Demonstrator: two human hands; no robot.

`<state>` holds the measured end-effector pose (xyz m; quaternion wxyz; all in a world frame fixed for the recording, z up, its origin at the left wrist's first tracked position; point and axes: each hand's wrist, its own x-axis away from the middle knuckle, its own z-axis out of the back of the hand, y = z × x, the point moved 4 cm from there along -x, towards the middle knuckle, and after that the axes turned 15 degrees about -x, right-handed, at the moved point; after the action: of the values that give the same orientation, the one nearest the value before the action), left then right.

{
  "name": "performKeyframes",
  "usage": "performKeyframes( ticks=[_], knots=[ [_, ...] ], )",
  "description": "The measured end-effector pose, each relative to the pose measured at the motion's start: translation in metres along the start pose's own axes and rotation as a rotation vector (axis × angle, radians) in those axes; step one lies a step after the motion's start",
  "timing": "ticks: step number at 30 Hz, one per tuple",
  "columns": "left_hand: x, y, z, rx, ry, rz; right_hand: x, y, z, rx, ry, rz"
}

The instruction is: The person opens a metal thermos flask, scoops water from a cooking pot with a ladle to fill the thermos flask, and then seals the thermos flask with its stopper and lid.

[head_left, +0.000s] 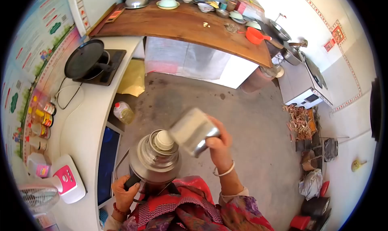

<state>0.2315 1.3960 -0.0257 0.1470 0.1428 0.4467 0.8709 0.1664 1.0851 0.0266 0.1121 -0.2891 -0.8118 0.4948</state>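
Gripping a seemingly metal cup (193,131) in right fingers (214,142).

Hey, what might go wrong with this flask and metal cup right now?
The metal cup in the right hand is close beside the pale stopper and might knock it. The left hand grips the flask by its black handle; a slip could drop it onto the floor.
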Motion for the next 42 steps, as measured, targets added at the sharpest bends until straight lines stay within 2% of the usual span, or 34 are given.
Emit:
performKeyframes(
  ticks=[1, 3, 7, 9, 14, 17, 21, 27, 29, 31, 32, 34, 38, 40, 42],
  knots=[
    [-0.014, 0.008, -0.01, -0.006, -0.017, -0.001, -0.004, -0.005, 0.015, 0.0, 0.018, -0.001],
    [-0.038, 0.024, -0.035, -0.036, -0.019, -0.086, -0.005, -0.012, 0.06, -0.252, 0.284, 0.025],
    [-0.081, 0.07, -0.087, -0.039, -0.122, -0.134, -0.017, -0.036, 0.146, -0.282, 0.363, 0.082],
    [-0.094, 0.099, -0.116, -0.012, -0.169, -0.143, -0.023, -0.054, 0.186, -0.277, 0.473, 0.155],
    [-0.131, 0.15, -0.18, 0.121, -0.206, -0.133, -0.048, -0.064, 0.288, -0.247, 0.601, 0.106],
    [-0.152, 0.165, -0.212, 0.177, -0.205, -0.12, -0.077, -0.063, 0.325, -0.201, 0.657, 0.05],
    [-0.189, 0.191, -0.244, 0.175, -0.255, -0.069, -0.141, -0.057, 0.352, -0.131, 0.596, -0.01],
    [-0.271, 0.215, -0.299, 0.23, -0.331, -0.085, -0.253, -0.05, 0.381, 0.264, 0.583, -0.041],
    [-0.302, 0.224, -0.313, 0.1, -0.229, -0.232, -0.287, -0.059, 0.383, 0.354, 0.584, -0.039],
    [-0.332, 0.242, -0.321, 0.146, -0.28, -0.244, -0.326, -0.069, 0.387, 0.63, 0.574, -0.002],
    [-0.345, 0.25, -0.325, 0.177, -0.335, -0.261, -0.343, -0.07, 0.389, 0.634, 0.57, -0.003],
    [-0.368, 0.26, -0.332, 0.168, -0.347, -0.24, -0.374, -0.072, 0.394, 0.856, 0.532, 0.078],
    [-0.401, 0.283, -0.348, 0.157, -0.326, -0.241, -0.433, -0.066, 0.42, 0.912, 0.48, 0.112],
    [-0.414, 0.291, -0.358, 0.12, -0.317, -0.234, -0.458, -0.068, 0.43, 1.035, 0.41, 0.26],
    [-0.422, 0.296, -0.37, 0.084, -0.302, -0.225, -0.484, -0.067, 0.442, 1.064, 0.395, 0.29]
  ],
)
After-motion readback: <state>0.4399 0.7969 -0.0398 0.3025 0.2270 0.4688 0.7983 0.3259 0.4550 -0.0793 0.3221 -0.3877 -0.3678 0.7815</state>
